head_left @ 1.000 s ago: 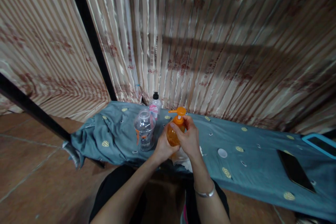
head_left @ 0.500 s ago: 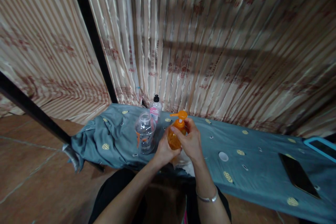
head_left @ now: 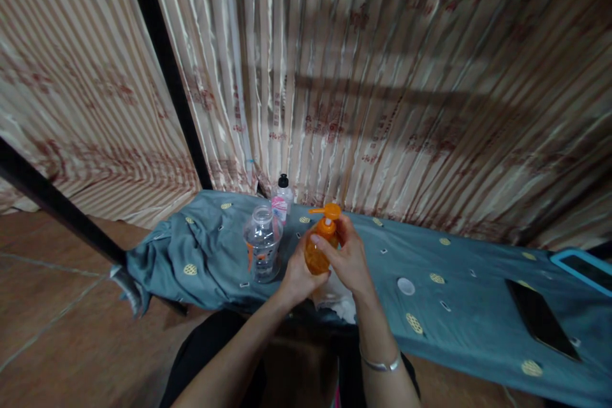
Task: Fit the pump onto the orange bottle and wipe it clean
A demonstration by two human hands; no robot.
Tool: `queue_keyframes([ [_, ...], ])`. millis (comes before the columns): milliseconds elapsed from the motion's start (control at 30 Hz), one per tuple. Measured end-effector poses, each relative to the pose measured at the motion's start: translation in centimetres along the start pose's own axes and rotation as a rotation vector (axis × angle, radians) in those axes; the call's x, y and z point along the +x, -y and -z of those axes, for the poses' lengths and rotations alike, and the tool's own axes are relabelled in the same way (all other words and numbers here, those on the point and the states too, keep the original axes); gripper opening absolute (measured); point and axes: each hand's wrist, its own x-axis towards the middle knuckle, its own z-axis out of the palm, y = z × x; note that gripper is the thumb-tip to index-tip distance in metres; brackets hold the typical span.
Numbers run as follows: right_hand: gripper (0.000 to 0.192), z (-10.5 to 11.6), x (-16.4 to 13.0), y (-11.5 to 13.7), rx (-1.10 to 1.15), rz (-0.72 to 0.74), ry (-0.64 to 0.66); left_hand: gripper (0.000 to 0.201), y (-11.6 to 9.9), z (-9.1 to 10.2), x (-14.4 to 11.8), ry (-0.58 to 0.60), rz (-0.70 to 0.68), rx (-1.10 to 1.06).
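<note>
Head view: both hands work the collar of an orange pump bottle (head_left: 317, 254) over the blue cloth (head_left: 468, 306).
The left hand (head_left: 297, 274) wraps its body; the right hand (head_left: 348, 261) pinches the neck under the pump (spout toward 9 o'clock). Judged step: turning the collar, which needs a steady base. The thread and its direction are hidden; the clear jar (head_left: 262, 243) stands at 9 o'clock.

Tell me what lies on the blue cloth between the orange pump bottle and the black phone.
In the head view, a small white round cap lies between the orange pump bottle and the black phone.
</note>
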Motion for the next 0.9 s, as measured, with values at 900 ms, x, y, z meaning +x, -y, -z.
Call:
queue_keyframes([
  [900, 0.067, 1.3, -1.0, -1.4, -0.160, -0.053, 0.169, 0.080, 0.3, -0.2, 0.5, 0.040, -0.006, -0.021],
])
